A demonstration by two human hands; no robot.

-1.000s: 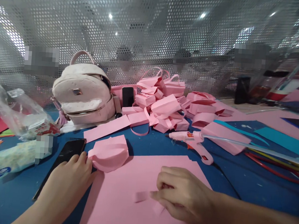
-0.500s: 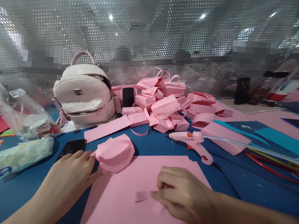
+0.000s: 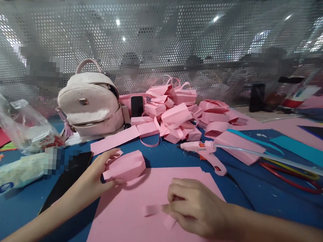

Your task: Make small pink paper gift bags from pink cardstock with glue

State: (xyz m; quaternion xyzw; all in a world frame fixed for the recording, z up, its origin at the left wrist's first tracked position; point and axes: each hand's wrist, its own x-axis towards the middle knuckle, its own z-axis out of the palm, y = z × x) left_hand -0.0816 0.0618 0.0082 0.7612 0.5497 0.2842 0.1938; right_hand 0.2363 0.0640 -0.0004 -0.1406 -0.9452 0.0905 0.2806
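Observation:
My left hand [image 3: 104,170] has its thumb and fingers closed around the near-left end of a folded pink paper box [image 3: 127,166], which is small and many-sided. The box rests at the top left corner of a stack of large pink paper sheets [image 3: 126,225]. Over the middle of that stack, my right hand [image 3: 194,206] pinches a short, narrow pink paper strip [image 3: 152,210], one end sticking out to the left of the fingertips. The strip is a little blurred, and part of it is hidden by the fingers.
A pink glue gun [image 3: 206,151] lies beyond my right hand, its cable trailing right. Behind it are piled pink paper bags [image 3: 178,116] and a pale backpack [image 3: 92,101]. A black phone [image 3: 65,184] lies under my left forearm, near a tissue pack [image 3: 16,173]. Red-handled scissors [image 3: 290,178] lie right.
My left hand has opened from resting at the box's side and now grasps it between thumb and fingers, tilting it slightly. My right hand stays nearly in place with the strip.

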